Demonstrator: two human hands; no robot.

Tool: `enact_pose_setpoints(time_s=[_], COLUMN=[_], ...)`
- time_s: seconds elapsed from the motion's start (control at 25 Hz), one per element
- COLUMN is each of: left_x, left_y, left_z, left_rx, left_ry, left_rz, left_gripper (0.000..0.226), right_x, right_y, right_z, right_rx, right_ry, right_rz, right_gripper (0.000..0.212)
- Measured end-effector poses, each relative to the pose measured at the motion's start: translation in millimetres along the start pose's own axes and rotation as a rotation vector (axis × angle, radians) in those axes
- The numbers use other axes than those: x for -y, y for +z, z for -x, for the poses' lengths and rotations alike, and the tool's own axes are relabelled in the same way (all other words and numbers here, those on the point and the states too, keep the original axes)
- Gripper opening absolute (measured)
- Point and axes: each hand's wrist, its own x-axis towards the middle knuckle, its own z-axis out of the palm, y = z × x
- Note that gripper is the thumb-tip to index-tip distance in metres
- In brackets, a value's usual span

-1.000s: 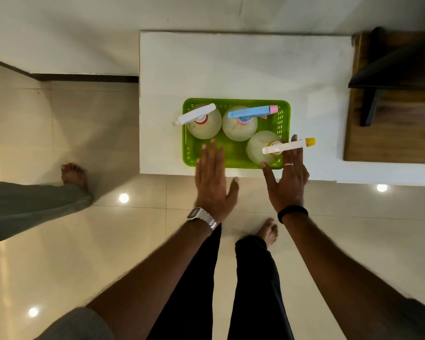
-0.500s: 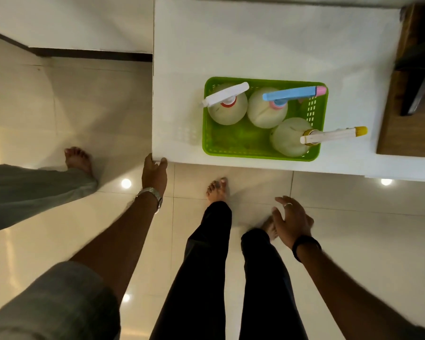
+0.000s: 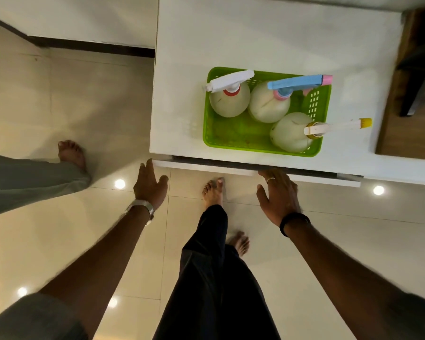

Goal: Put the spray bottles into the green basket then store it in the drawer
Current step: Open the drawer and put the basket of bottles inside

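On the white tabletop (image 3: pixel 255 40), near its front edge: green perforated plastic basket (image 3: pixel 236 136), three round pale spray bottles (image 3: pixel 268 106) upright inside. Just under that edge, white drawer front (image 3: pixel 206 166) slightly out. At its left end, left hand (image 3: pixel 149 186) flat, fingers straight and spread. Further right, right hand (image 3: pixel 279 197) against it, fingers bent, tips hidden, grip impossible to tell. Basket apart from both.

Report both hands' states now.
Left hand: open, straight fingers at the corner of the white drawer front.
Right hand: fingers curled over the drawer front's top edge.
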Motion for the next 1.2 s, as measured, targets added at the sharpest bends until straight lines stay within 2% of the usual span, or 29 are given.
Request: enact_pose_setpoints(time_s=[0.08,0.12,0.2,0.24,0.36,0.52,0.96,1.2], left_x=[1.3,-3.1,-16.7,-24.9,-46.0,-42.5,42.2,84.4], left_y=[17.3,30.2,60.2,74.4,99.1,111.1,135.0,145.0], left_z=[25.2,39.2,58.2,63.7,69.8,94.0,155.8,180.7], left_rx=[-0.090,-0.080,0.060,0.129,0.229,0.246,0.390,0.470], left_ry=[0.320,0.492,0.724,0.750,0.630,0.550,0.476,0.484], left_rz=[-0.313,-0.401,-0.575,-0.653,-0.769,-0.778,-0.856,-0.899], left_gripper=[0.077,0.079,0.079,0.079,0.081,0.084,0.099,0.104], right_x=[-8.3,-13.0,-23.1,-28.0,-34.3,-35.3,-51.3,-61.1], right_y=[5.8,9.6,19.5,24.6,31.7,41.1,95.1,127.2], right_z=[0.8,1.5,6.1,10.1,17.5,35.7,136.1,185.5], right_rx=[0.058,0.106,0.221,0.270,0.326,0.354,0.451,0.441], right_ry=[0.024,0.050,0.103,0.108,0.096,0.115,0.028,0.024], right_rz=[0.065,0.102,0.193,0.244,0.293,0.291,0.235,0.150], right_gripper=[0.057,0.067,0.082,0.086,0.090,0.091,0.094,0.086])
